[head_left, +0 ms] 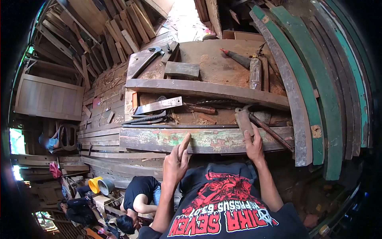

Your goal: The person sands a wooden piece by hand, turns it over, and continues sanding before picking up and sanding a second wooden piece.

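A long board with flaking green and red paint (215, 140) lies along the near edge of the workbench. My left hand (175, 161) is at the board's near edge, its index finger stretched over the painted face and the other fingers curled. What it may hold cannot be made out. My right hand (253, 144) has its fingers around the lower end of a small wooden block (243, 120), above the right part of the board. Beside that hand a hammer with a dark wooden handle (274, 134) lies slanting across the board.
Behind the board are a metal square (160, 105), a chisel (200, 108) and a long beam (199, 87). Farther back lie a claw hammer (147, 63), a wood block (182, 70) and a bottle (255, 72). Green planks (314, 91) stand right. People sit lower left.
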### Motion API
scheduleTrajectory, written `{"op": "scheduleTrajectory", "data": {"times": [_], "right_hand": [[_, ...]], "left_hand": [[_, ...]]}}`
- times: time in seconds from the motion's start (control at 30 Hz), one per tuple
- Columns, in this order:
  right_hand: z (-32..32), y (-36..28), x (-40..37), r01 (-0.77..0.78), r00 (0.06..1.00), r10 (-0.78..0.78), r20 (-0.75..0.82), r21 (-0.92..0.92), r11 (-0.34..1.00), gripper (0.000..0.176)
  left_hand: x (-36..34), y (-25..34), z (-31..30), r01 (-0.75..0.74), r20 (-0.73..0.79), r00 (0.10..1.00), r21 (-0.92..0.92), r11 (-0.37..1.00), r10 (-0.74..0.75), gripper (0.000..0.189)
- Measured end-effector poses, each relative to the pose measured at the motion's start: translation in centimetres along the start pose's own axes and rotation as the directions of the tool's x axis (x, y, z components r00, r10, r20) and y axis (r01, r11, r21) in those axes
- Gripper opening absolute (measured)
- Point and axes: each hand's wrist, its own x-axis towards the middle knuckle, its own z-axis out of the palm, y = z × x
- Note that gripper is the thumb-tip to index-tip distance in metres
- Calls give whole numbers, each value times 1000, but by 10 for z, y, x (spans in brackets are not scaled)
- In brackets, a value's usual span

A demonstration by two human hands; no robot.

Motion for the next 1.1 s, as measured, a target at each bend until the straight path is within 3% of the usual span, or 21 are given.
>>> {"op": "scheduleTrajectory", "data": {"times": [0.1,0.2,0.23,0.3,0.4,0.57,0.67,0.7,0.77,0.8,0.87,0.9,1.0,1.03,1.1], "right_hand": [[24,-27,-3,176,981,-155,113,-208,962,54],[56,-43,3,170,918,-96,384,-161,972,59],[68,-48,0,213,897,-116,426,-187,959,59],[90,-56,-5,296,857,-150,494,-231,927,62],[111,-43,0,363,787,-216,577,-150,920,61],[112,-50,-1,397,790,-125,600,-346,850,57],[110,-53,-3,434,791,-137,597,-390,812,56],[109,-60,-7,430,792,-100,602,-433,792,55],[106,-78,-16,421,794,-28,607,-515,747,54],[109,-73,-15,426,797,-64,600,-485,763,54],[115,-60,-5,436,807,-134,576,-427,792,54],[120,-63,3,393,828,-86,554,-463,795,54],[124,-64,3,458,829,-139,541,-516,724,54],[120,-70,-2,399,831,-44,555,-539,742,54],[121,-72,-1,397,828,-58,558,-511,762,53]], "left_hand": [[-4,-2,6,-46,3,999,-5,999,46,31],[-7,-12,23,33,191,980,75,997,-47,30],[-9,-10,31,28,71,997,-96,995,-21,28],[-6,0,28,66,100,993,-114,991,-54,30],[-10,12,27,99,102,991,-189,977,-81,37],[-11,-17,49,-60,-29,998,-373,926,53,44],[-15,2,48,-35,-57,998,-375,927,14,43],[-14,-1,51,-88,-94,994,-288,954,64,43],[-8,14,36,22,58,998,-227,974,-9,43],[-6,20,30,78,136,989,-190,979,-52,43],[-5,24,32,24,77,997,-168,985,-12,39],[-3,26,33,-5,46,999,-159,987,13,37],[2,33,32,89,68,995,-186,978,-77,33],[3,32,33,79,92,994,-158,984,-65,33],[4,31,35,63,139,989,-101,993,-48,32]]}}
